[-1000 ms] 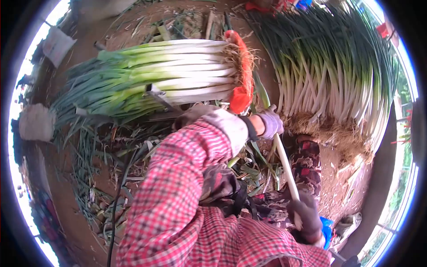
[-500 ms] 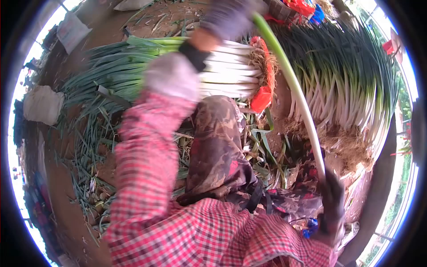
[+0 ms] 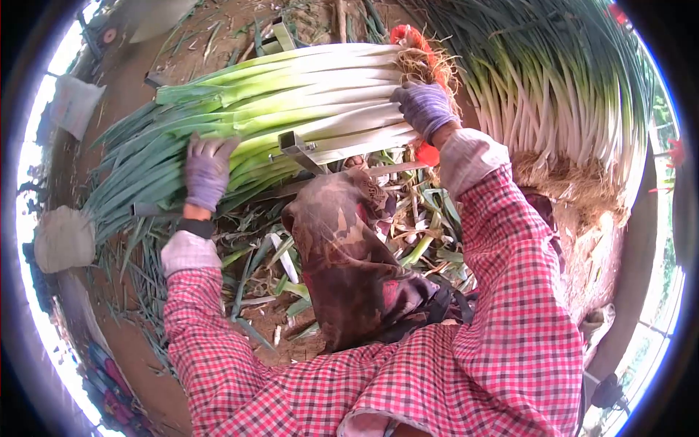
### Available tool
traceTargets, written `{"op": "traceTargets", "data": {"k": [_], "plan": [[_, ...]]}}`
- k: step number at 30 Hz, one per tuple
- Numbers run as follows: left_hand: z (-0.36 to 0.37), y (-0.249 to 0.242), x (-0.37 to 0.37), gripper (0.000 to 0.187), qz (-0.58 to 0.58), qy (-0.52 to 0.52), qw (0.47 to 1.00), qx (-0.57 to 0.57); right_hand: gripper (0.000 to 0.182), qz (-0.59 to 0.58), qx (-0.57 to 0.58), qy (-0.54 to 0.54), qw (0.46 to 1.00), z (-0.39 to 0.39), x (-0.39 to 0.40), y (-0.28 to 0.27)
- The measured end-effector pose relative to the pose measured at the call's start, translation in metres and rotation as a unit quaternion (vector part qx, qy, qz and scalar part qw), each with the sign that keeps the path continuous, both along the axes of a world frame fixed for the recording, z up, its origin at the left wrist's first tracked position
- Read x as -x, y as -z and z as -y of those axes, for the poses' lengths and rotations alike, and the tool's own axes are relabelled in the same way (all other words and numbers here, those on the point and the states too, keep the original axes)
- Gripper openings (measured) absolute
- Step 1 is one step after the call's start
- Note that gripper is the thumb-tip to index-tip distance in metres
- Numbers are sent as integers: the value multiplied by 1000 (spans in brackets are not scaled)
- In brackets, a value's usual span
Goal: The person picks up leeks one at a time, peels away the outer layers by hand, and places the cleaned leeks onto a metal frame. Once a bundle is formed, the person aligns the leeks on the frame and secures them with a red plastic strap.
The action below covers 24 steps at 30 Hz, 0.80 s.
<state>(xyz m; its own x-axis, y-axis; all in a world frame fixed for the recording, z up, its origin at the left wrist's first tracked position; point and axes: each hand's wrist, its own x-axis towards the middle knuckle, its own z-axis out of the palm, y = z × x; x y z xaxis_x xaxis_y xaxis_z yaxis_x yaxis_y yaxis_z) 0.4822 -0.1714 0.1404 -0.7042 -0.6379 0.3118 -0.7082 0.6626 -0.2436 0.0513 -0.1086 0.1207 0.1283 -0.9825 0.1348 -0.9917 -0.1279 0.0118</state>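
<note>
A thick bundle of large green onions (image 3: 291, 95) lies across a metal frame, leaves to the left and white stalks to the right. My left hand (image 3: 207, 171), in a purple-grey glove, rests on the green leaves with fingers apart. On the white root ends lies my right hand (image 3: 424, 109), similarly gloved, its fingers stretched over the stalks; their undersides are hidden. Red-orange wrapping (image 3: 440, 69) sits behind the roots. A square metal upright (image 3: 295, 149) of the frame stands at the bundle's near side.
A large pile of green onions (image 3: 539, 109) with earthy roots lies at the right. Loose leaves and trimmings (image 3: 419, 247) litter the ground around my knee (image 3: 335, 247). Another metal upright (image 3: 280, 35) rises behind the bundle. Pale sacks (image 3: 65, 239) are at the far left.
The single green onion held up between my hands is down at the bundle and no longer stands out. My left hand has moved left onto the leaves, my right up to the root ends.
</note>
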Motion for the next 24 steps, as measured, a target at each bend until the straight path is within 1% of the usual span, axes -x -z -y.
{"op": "traceTargets", "data": {"k": [1, 3, 6, 8, 9, 12, 14, 17, 20, 21, 24], "plan": [[0, 1, 2, 37, -41, 18, 999, -14, 21, -20, -15, 8, 1000, 0, 1, 6], [-3, -12, 6, 34, -123, 49, 990, -44, 19, -7, -21, 31, 999, -2, 0, 7], [5, -12, 1, 33, -119, 48, 989, -79, 18, 14, -23, 50, 998, -8, -4, 12], [11, -11, 3, 33, -92, 38, 993, -61, 18, 45, -13, 51, 998, -14, -4, 15], [12, -9, 5, 33, -82, 32, 995, -53, 13, 27, 12, 27, 999, -12, 1, 19], [21, -12, 16, 29, -60, 37, 997, -33, 13, 1, -59, 47, 997, 5, -1, 11], [28, -13, 19, 28, -49, 42, 997, -30, 10, 1, -30, 47, 998, 6, 0, 10], [31, -13, 22, 28, -66, 46, 996, -26, 13, 21, 30, 47, 998, 7, 2, 16], [33, -5, 24, 28, -81, 32, 996, -25, 13, 16, 5, 122, 992, 12, -6, 18], [32, -1, 24, 27, -89, 25, 995, -28, 14, 13, 16, 117, 993, 10, -7, 19], [22, 0, 20, 26, -106, 41, 992, -52, 13, 42, -43, 74, 995, 7, 0, 20]]}}
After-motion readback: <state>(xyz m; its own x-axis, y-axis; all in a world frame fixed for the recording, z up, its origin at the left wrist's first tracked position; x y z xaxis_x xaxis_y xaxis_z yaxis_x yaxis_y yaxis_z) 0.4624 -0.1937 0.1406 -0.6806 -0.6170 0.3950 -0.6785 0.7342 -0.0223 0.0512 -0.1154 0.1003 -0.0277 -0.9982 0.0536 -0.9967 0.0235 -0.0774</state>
